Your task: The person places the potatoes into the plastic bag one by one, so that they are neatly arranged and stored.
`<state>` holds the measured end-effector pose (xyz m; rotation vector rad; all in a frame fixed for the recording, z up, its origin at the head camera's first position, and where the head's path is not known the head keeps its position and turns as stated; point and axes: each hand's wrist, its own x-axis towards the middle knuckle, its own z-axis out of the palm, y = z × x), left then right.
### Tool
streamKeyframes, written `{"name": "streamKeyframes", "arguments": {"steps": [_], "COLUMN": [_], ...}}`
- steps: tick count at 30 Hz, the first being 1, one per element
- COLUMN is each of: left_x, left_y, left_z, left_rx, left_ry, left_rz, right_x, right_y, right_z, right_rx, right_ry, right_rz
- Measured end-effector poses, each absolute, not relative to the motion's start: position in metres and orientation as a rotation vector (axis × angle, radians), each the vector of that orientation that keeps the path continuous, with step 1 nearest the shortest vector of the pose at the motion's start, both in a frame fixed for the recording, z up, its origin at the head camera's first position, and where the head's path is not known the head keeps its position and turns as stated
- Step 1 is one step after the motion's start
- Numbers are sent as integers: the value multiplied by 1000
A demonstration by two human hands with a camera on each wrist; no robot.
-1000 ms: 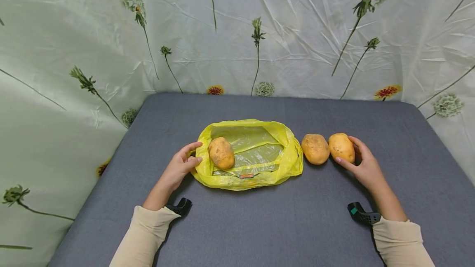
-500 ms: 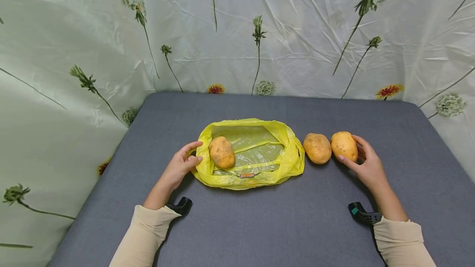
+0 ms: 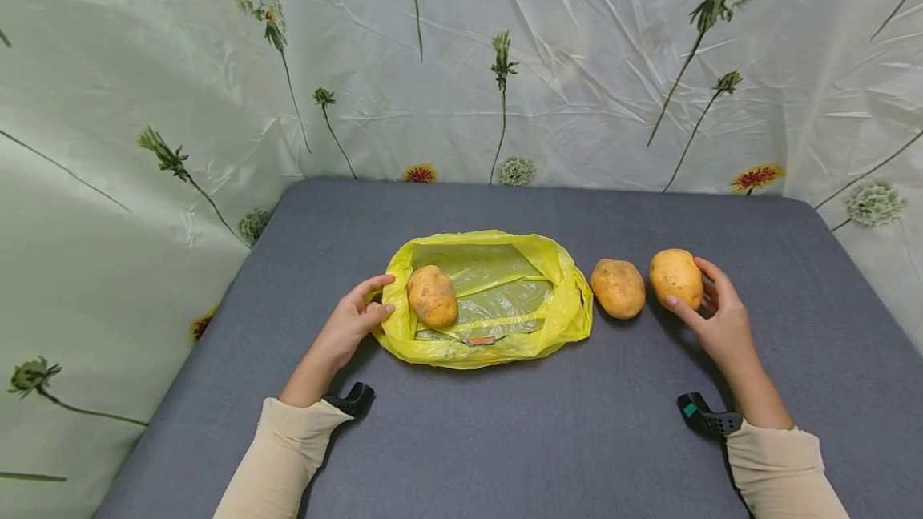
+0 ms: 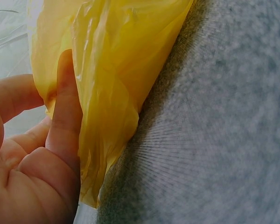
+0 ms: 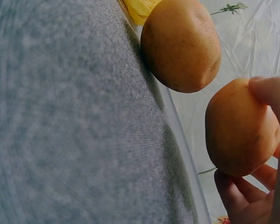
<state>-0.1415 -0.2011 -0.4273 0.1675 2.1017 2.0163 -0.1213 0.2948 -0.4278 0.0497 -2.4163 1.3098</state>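
Observation:
On the table lies a yellow plastic bag [image 3: 570, 319] with its mouth spread wide. A potato [image 3: 433, 297] rests inside at its left end. My left hand [image 3: 351, 325] holds the bag's left edge between thumb and fingers; the left wrist view shows the yellow film [image 4: 112, 84] beside the thumb. My right hand [image 3: 721, 323] grips another potato [image 3: 676, 279] between thumb and fingers. In the right wrist view this potato [image 5: 240, 128] is raised off the table. A third potato [image 3: 618, 288] sits just right of the bag, apart from the held one.
The grey cloth-covered table [image 3: 505, 439] has its back edge against a pale curtain [image 3: 447, 62] printed with flowers. Black wrist mounts [image 3: 710, 415] sit below both hands.
The potato in my right hand has risen from the table and moved slightly right and back, leaving a gap to the neighbouring potato. My left hand and the bag have stayed nearly still.

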Motion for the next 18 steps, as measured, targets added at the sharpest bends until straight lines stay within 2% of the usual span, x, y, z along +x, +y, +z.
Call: {"name": "streamKeyframes", "arguments": {"steps": [5,13,18], "left_x": [-142,-141,-141], "left_y": [-201,-202,-201], "left_z": [-427,-428,-427], "left_rx": [159,145,147], "left_ry": [2100,2109,2105], "left_rz": [2012,2005,2013], "right_x": [-122,-112,-115], "right_y": [294,274,277], "right_z": [-427,-400,-404], "right_rx": [35,92,129], "right_ry": [-2379,-2322,-2301], "right_rz": [1326,1378,1405]}}
